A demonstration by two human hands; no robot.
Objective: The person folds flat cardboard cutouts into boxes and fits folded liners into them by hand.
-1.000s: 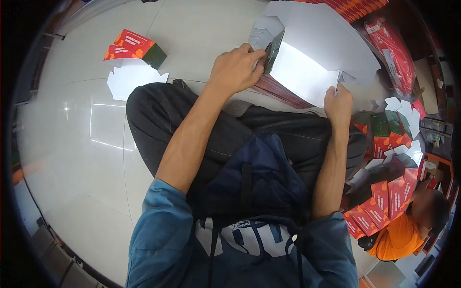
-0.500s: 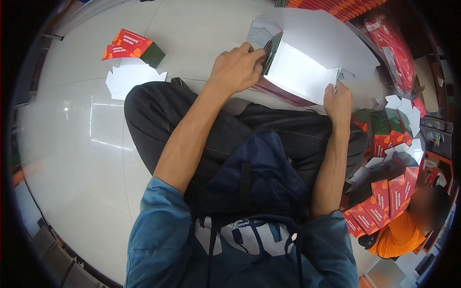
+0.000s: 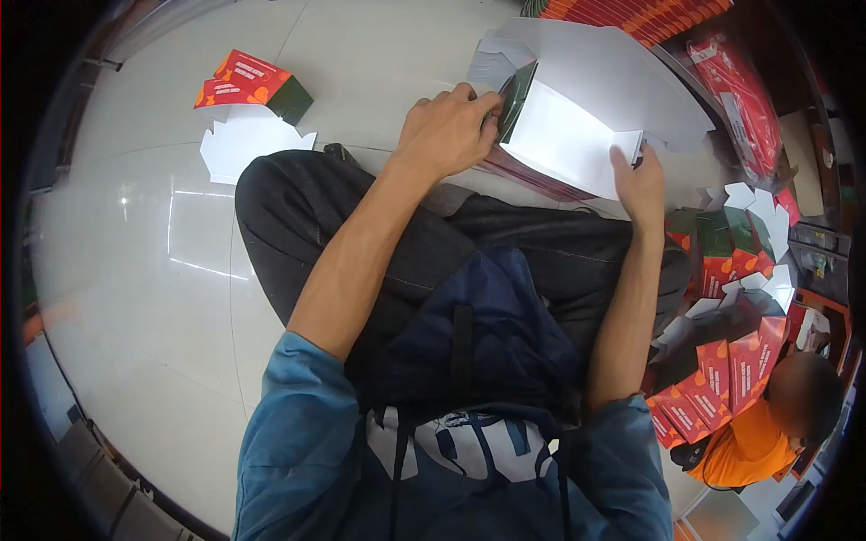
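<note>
In front of my crossed legs lies a cardboard box (image 3: 568, 126), part folded, its white inside facing up and a dark green side wall raised at its left. More flat cardboard is stacked beneath it. My left hand (image 3: 454, 129) grips that left wall, with the fingers bent around its outer side. At the opposite end, my right hand (image 3: 639, 180) pinches the right wall, thumb on the inside and fingers behind. The large white lid panel (image 3: 613, 59) spreads out beyond the box.
On the floor at the left stand red-and-green boxes (image 3: 255, 81) with a white flap. Several folded red boxes (image 3: 713, 388) are heaped at my right, near a person in an orange top (image 3: 749, 446). A red plastic-wrapped pack (image 3: 740, 108) and stacked orange-red cardboard (image 3: 640, 18) lie further off.
My right thumb has shifted onto the inner face of the box's right wall, and the fingers have moved behind it. My left hand stays on the left wall.
</note>
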